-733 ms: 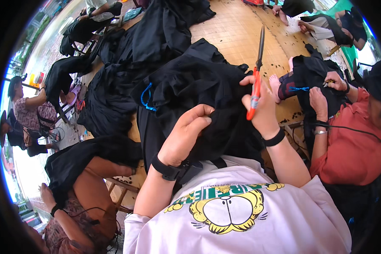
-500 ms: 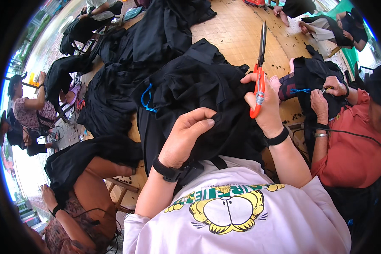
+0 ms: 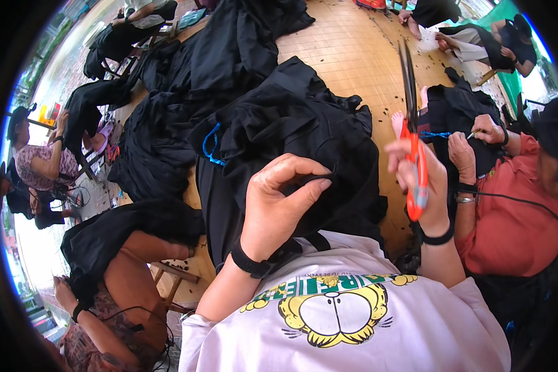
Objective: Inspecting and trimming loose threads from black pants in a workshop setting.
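Note:
A heap of black cloth (image 3: 273, 130) lies in front of me, over my lap. My left hand (image 3: 276, 201) pinches a fold of it between thumb and forefinger. My right hand (image 3: 439, 186) is raised to the right, apart from the cloth, and grips scissors (image 3: 417, 167) with orange handles. Their dark blades point away from me; motion blurs them, and they seem slightly parted. A bright blue cord loop (image 3: 213, 146) lies on the left side of the cloth.
More black cloth (image 3: 223, 53) is piled farther off on the tan floor (image 3: 335, 37), which is dotted with dark scraps. Close on my right, a person in a red top (image 3: 508, 204) works on black cloth. Another person's leg and black cloth (image 3: 130, 242) are near on my left, beside a wooden stool (image 3: 177, 273).
My right hand has drawn back from the cloth, moving right and toward me with the scissors. My left fingertips have shifted a little to the right, still pinching the cloth.

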A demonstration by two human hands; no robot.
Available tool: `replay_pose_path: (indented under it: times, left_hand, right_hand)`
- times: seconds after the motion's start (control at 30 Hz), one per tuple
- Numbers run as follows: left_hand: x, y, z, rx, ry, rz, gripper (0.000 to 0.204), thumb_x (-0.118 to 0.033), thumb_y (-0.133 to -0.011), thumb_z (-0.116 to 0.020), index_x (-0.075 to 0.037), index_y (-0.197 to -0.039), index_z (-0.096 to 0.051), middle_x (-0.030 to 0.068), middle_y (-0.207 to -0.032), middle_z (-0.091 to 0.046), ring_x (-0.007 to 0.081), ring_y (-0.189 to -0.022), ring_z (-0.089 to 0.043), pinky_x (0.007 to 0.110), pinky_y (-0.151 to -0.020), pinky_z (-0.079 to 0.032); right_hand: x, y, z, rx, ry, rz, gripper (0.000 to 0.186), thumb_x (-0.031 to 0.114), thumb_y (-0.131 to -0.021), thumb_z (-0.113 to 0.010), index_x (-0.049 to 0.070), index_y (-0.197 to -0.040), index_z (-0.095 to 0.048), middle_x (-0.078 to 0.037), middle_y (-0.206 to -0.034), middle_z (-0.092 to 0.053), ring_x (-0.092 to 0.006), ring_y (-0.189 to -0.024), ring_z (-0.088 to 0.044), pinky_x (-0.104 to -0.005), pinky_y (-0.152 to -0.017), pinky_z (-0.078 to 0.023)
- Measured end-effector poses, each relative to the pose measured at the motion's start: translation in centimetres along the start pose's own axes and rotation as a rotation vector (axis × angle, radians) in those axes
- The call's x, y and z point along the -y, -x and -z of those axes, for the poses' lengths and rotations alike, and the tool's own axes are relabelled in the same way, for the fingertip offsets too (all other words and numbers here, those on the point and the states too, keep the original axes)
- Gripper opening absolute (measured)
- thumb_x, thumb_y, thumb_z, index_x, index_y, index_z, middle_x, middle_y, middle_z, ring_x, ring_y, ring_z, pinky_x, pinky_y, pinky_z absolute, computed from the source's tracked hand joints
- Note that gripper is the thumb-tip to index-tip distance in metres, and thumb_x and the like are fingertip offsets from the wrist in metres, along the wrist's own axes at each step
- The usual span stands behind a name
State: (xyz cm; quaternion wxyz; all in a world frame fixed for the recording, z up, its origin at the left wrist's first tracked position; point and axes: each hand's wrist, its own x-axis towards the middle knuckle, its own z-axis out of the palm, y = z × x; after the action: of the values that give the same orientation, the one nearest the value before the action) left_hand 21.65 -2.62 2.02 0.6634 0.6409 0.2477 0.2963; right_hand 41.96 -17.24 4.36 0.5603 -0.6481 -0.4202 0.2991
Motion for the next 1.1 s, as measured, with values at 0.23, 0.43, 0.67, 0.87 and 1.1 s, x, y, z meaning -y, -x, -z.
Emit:
replay_pose_path:
  times: [0.23,0.43,0.67,0.87,1.1]
  left_hand:
    - [0.0,0.1,-1.0,-0.05,0.027,0.02,0.012,0.005,-0.08,-0.074,0.001,-0.091,-0.07,0.0021,-0.087,-0.067,0.0092,-0.082,-0.061,0.023,-0.075,-0.048]
    - [0.4,-0.3,-2.0,-0.104,0.107,0.06,0.01,0.003,-0.083,-0.073,0.002,-0.092,-0.068,-0.0005,-0.087,-0.066,0.0059,-0.08,-0.059,0.021,-0.075,-0.048]
    - [0.8,-0.7,-2.4,-0.124,0.124,0.08,0.011,0.005,-0.083,-0.068,0.003,-0.094,-0.067,-0.0007,-0.086,-0.066,0.0051,-0.078,-0.058,0.02,-0.072,-0.047]
    - [0.8,-0.5,-2.4,-0.123,0.131,0.098,0.01,0.005,-0.084,-0.068,0.003,-0.094,-0.067,-0.0009,-0.086,-0.066,0.0044,-0.078,-0.058,0.019,-0.071,-0.047]
    - [0.6,-0.4,-2.3,-0.09,0.232,0.13,0.008,0.003,-0.086,-0.071,0.002,-0.093,-0.068,-0.002,-0.085,-0.065,0.0029,-0.077,-0.058,0.018,-0.07,-0.046]
  right_hand:
    - [2.5,4.3,1.0,0.209,0.46,0.125,0.024,0.014,-0.082,-0.072,0.0,-0.101,-0.067,-0.007,-0.071,-0.061,-0.0178,-0.056,-0.06,-0.0297,-0.055,-0.045]
    - [1.9,6.0,0.4,0.191,0.908,0.294,0.031,0.022,-0.071,-0.081,0.008,-0.097,-0.07,-0.007,-0.075,-0.058,-0.0268,-0.059,-0.06,-0.0372,-0.054,-0.048]
    - [2.2,6.6,0.0,0.215,1.108,0.327,0.03,0.025,-0.073,-0.08,0.01,-0.097,-0.07,-0.007,-0.078,-0.055,-0.0263,-0.061,-0.059,-0.0375,-0.056,-0.048]
    - [2.5,6.9,-0.1,0.206,1.155,0.312,0.03,0.026,-0.074,-0.08,0.01,-0.098,-0.071,-0.007,-0.078,-0.053,-0.0264,-0.062,-0.059,-0.0379,-0.057,-0.048]
    - [2.3,7.5,-0.2,0.234,1.112,0.251,0.029,0.02,-0.073,-0.08,0.007,-0.097,-0.069,-0.008,-0.078,-0.054,-0.0277,-0.061,-0.06,-0.0389,-0.056,-0.048]
